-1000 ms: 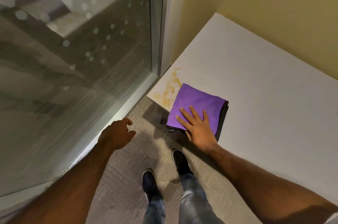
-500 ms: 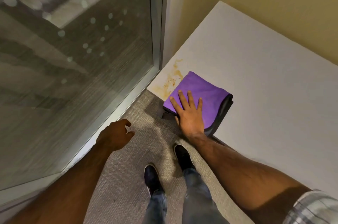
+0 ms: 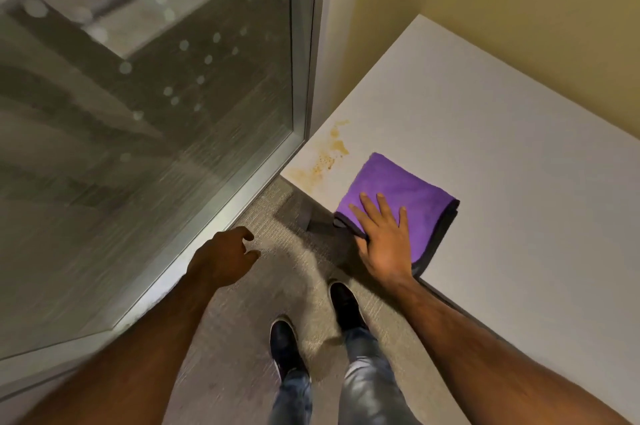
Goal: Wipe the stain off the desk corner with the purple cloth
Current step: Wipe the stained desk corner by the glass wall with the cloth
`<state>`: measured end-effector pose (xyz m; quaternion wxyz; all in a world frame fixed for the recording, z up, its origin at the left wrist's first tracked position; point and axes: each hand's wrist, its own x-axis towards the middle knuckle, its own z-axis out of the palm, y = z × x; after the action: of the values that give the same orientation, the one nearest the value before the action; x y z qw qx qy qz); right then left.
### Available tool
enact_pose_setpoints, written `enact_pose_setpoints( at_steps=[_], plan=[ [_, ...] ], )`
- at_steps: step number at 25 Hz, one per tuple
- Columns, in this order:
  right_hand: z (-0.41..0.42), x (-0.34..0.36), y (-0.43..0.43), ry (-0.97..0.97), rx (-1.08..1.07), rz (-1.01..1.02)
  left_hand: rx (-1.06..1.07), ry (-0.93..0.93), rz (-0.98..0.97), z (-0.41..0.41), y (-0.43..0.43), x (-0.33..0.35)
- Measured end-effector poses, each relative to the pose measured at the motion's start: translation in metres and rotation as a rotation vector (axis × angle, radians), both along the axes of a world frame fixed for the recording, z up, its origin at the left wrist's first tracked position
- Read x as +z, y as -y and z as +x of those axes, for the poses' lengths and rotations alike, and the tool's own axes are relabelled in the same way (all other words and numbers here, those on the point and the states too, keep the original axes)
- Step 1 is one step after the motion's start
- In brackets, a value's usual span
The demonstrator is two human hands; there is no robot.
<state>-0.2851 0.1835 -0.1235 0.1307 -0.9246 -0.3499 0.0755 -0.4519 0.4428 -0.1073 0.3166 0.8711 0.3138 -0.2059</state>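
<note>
A folded purple cloth [image 3: 401,189] with a dark underside lies near the front edge of the white desk [image 3: 502,164]. My right hand [image 3: 384,237] presses flat on the cloth's near part, fingers spread, thumb over the desk edge. A yellow-brown stain [image 3: 329,157] marks the desk corner just left of the cloth, uncovered. My left hand [image 3: 225,258] hovers over the carpet with loosely curled fingers, holding nothing.
A frosted glass wall with a metal frame [image 3: 301,78] stands left of the desk corner. A yellow wall [image 3: 502,8] runs behind the desk. My two dark shoes [image 3: 343,306] stand on grey carpet below the desk edge.
My right hand has slid the cloth back to the right, away from the corner, so more of the stain shows than half a second ago. The left hand has stayed put.
</note>
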Motion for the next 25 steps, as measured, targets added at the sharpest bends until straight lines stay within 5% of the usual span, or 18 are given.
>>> enact_pose_setpoints(
  at_steps=[5,11,16,19,25],
  plan=[
    [0.022,0.001,-0.056,-0.104,-0.161,-0.010,0.009,-0.026,-0.014,0.001,0.003,-0.002],
    [0.035,0.005,-0.025,-0.066,0.215,-0.054,0.008,-0.024,0.001,0.013,0.013,-0.001],
    [0.072,0.003,-0.041,-0.078,-0.109,-0.115,0.012,0.215,0.211,0.028,0.004,0.001],
    [0.099,0.001,-0.082,-0.079,-0.190,-0.123,-0.012,0.196,0.301,0.027,-0.007,-0.006],
    [0.109,0.003,-0.063,-0.016,0.131,-0.161,-0.096,0.118,0.333,0.032,-0.011,-0.010]
  ],
)
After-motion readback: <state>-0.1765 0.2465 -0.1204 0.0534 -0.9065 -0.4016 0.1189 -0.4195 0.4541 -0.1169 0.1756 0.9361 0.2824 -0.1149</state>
